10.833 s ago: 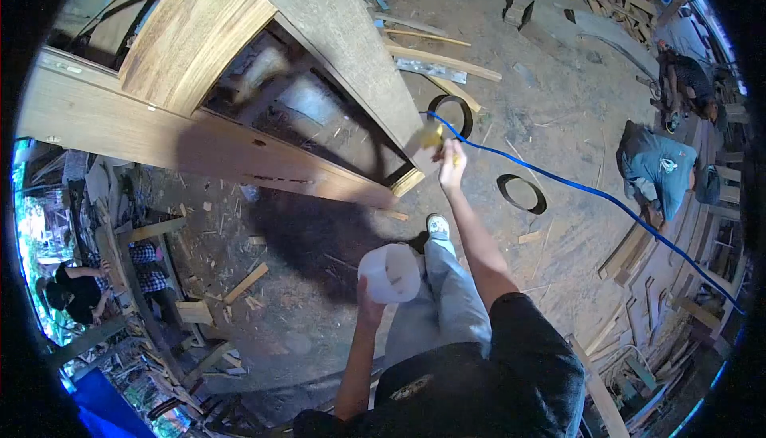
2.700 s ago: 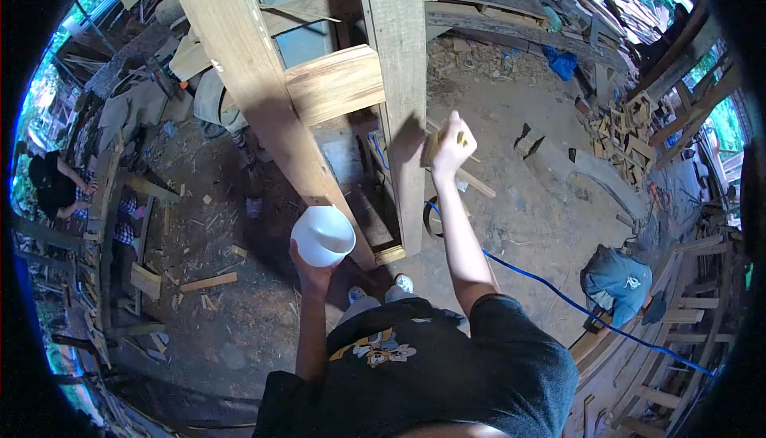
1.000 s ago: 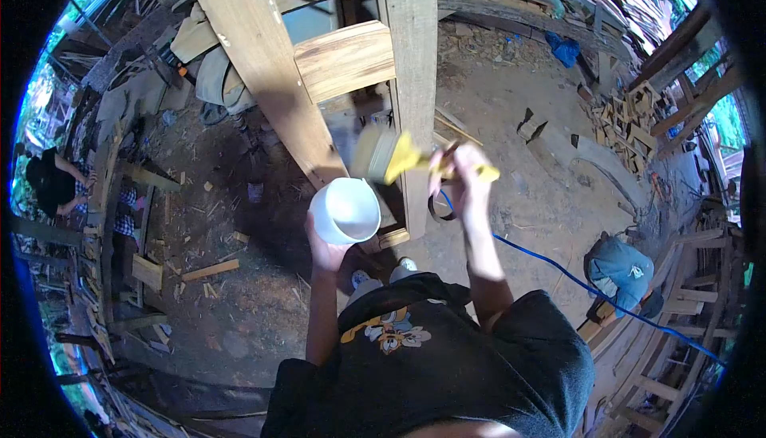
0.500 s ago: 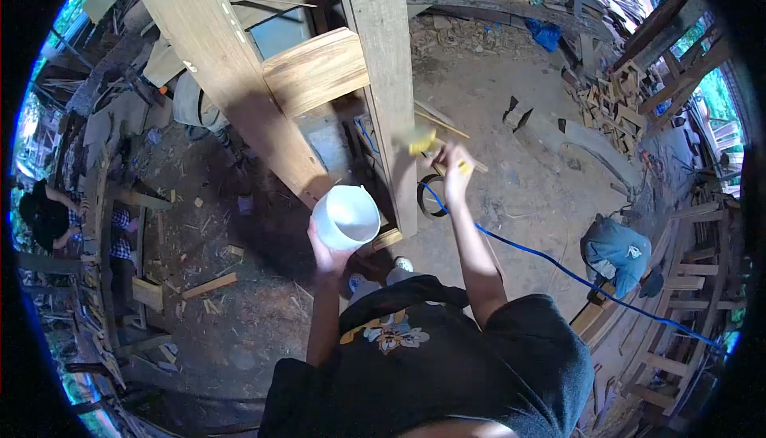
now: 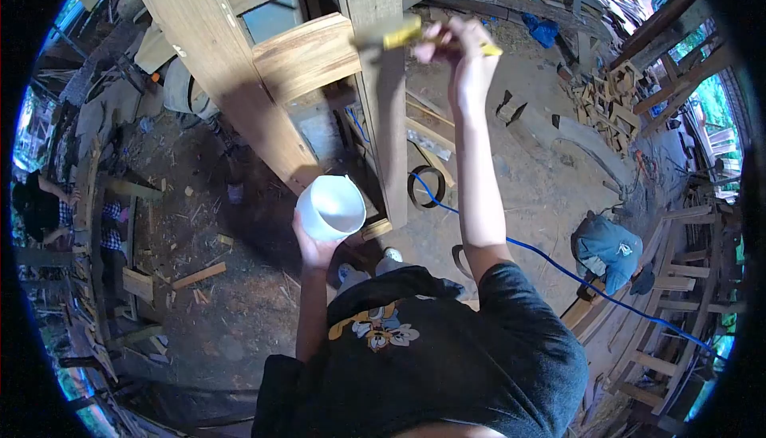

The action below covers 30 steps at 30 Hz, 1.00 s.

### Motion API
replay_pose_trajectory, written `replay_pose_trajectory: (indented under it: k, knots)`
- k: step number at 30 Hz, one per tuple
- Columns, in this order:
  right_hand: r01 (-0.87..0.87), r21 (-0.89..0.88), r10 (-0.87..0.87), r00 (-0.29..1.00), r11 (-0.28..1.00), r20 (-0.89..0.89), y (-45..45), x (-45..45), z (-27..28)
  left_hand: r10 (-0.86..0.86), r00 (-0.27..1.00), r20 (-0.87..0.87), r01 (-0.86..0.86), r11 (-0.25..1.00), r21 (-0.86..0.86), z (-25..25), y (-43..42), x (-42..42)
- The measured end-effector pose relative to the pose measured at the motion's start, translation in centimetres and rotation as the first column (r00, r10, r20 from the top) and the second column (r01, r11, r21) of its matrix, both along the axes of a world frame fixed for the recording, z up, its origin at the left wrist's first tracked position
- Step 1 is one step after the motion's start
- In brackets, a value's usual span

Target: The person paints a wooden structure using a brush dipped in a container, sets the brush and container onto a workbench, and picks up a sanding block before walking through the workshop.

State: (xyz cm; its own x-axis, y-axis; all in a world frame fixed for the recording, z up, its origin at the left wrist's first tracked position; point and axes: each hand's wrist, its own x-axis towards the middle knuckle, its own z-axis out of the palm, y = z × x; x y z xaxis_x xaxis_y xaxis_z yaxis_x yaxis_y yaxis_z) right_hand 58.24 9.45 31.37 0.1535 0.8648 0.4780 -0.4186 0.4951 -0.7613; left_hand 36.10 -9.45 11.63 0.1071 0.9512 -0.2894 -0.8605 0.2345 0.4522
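My left hand point(image 5: 317, 248) is wrapped round a white plastic tub point(image 5: 334, 207), its open mouth facing up and its inside pale. In my right hand point(image 5: 463, 43) is a paintbrush point(image 5: 401, 33) with a yellow handle; its bristles are blurred and lie over the right-hand upright of a wooden frame. That upright point(image 5: 381, 111) looks greyish, while the left-hand one point(image 5: 199, 47) is a lighter brown. A short crosspiece point(image 5: 307, 59) with strong grain joins the two. Whether the bristles touch the wood I cannot tell.
A blue hose point(image 5: 550, 259) runs across the floor on the right, near a dark ring point(image 5: 426, 187). One person point(image 5: 608, 250) bends over at the right; another point(image 5: 38, 207) is at the far left. Wood offcuts point(image 5: 610, 103) are piled at the upper right.
My right hand has moved up and forward with the paintbrush, from beside the upright's lower part to near the crosspiece's level. The tub has shifted slightly left and up in view.
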Motion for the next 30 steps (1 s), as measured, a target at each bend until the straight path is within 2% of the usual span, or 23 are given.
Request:
replay_pose_trajectory:
  k: [1, 3, 5, 6, 8, 9, 10, 12, 13, 15, 17, 19, 21, 23, 24, 25, 27, 29, 30]
  knots:
    - [0.02, 0.101, -0.015, 0.998, 0.995, -0.058, 0.2, -0.3, 1.1, -0.02, 0.999, 0.036, 0.02, 1.0, -0.001, -0.2, -0.1, 0.1]
    - [-0.006, 0.178, 0.031, 0.99, 0.984, -0.14, 0.4, -1.3, 1.4, -0.028, 0.999, 0.028, 0.029, 0.999, -0.021, 0.0, -0.2, 0.5]
    - [0.204, 0.246, -0.195, 0.979, 0.948, -0.062, 0.8, -2.0, -2.4, -0.043, 0.999, 0.02, 0.044, 0.998, -0.037, 0.2, -0.3, 0.8]
    - [0.252, 0.14, -0.255, 0.967, 0.958, 0.003, 0.5, -1.7, -5.3, -0.037, 0.999, -0.002, 0.036, 0.998, -0.045, 0.4, -0.3, 0.9]
    - [0.19, 0.024, -0.189, 0.981, 0.981, -0.045, -2.9, -1.6, -9.5, -0.026, 0.999, -0.025, 0.025, 0.999, -0.043, 0.7, -0.2, 0.7]
    - [0.211, 0.022, -0.212, 0.976, 0.977, 0.042, -3.8, -1.0, -13.0, -0.026, 1.0, -0.018, 0.025, 0.999, -0.037, 0.7, -0.2, 0.6]
    - [0.255, -0.082, -0.235, 0.952, 0.964, 0.198, -4.9, -0.7, -16.7, -0.024, 1.0, -0.01, 0.024, 0.999, -0.034, 0.7, -0.2, 0.5]
    - [0.157, -0.366, -0.005, 0.923, 0.917, 0.384, -6.9, -0.1, -21.0, -0.029, 0.999, 0.023, 0.029, 1.0, -0.005, 0.5, -0.3, 0.3]
    - [0.245, -0.463, 0.059, 0.833, 0.852, 0.55, -5.8, 0.3, -26.0, -0.043, 0.998, 0.053, 0.042, 0.999, 0.018, 0.4, -0.4, 0.2]
    - [0.287, -0.386, 0.011, 0.79, 0.877, 0.613, -5.7, -1.1, -24.7, -0.03, 0.999, 0.044, 0.028, 0.999, 0.04, 1.1, -0.6, 0.2]
    - [0.22, -0.27, 0.007, 0.763, 0.937, 0.646, -2.7, -2.3, -21.3, -0.007, 0.999, 0.041, 0.005, 0.998, 0.062, 1.2, -0.2, -0.1]
    - [0.058, -0.268, 0.085, 0.866, 0.962, 0.493, -2.2, -3.6, -10.6, 0.015, 0.998, 0.064, -0.019, 0.998, 0.056, 0.5, -0.6, -0.9]
    - [-0.032, -0.063, 0.048, 0.959, 0.997, 0.28, -1.2, -4.2, -3.4, 0.036, 0.999, 0.034, -0.037, 0.998, 0.043, 0.6, -1.1, -1.0]
    - [-0.013, 0.177, -0.013, 0.989, 0.984, 0.147, -1.7, -4.9, 2.6, 0.095, 0.995, 0.04, -0.096, 0.995, 0.038, 0.7, -1.5, -0.9]
    - [0.146, 0.359, -0.231, 0.951, 0.922, 0.205, -0.6, -4.9, 3.3, 0.1, 0.994, 0.043, -0.102, 0.994, 0.039, 0.7, -1.6, -0.9]
    - [0.274, 0.538, -0.443, 0.871, 0.797, 0.214, 0.5, -5.0, 3.8, 0.111, 0.993, 0.039, -0.113, 0.993, 0.041, 0.6, -1.7, -0.8]
    - [0.311, 0.533, -0.462, 0.869, 0.787, 0.175, 1.0, -5.4, 2.8, 0.126, 0.991, 0.033, -0.128, 0.991, 0.049, 1.2, -2.1, -0.6]
    - [0.335, 0.262, -0.371, 0.923, 0.905, 0.1, 0.4, -5.2, -0.8, 0.175, 0.919, -0.354, -0.131, 0.981, 0.146, 2.3, -2.5, -0.4]
    - [0.315, 0.143, -0.328, 0.941, 0.938, 0.079, -0.9, -4.7, -2.5, 0.182, 0.918, -0.353, -0.133, 0.978, 0.159, 1.9, -2.4, -0.8]
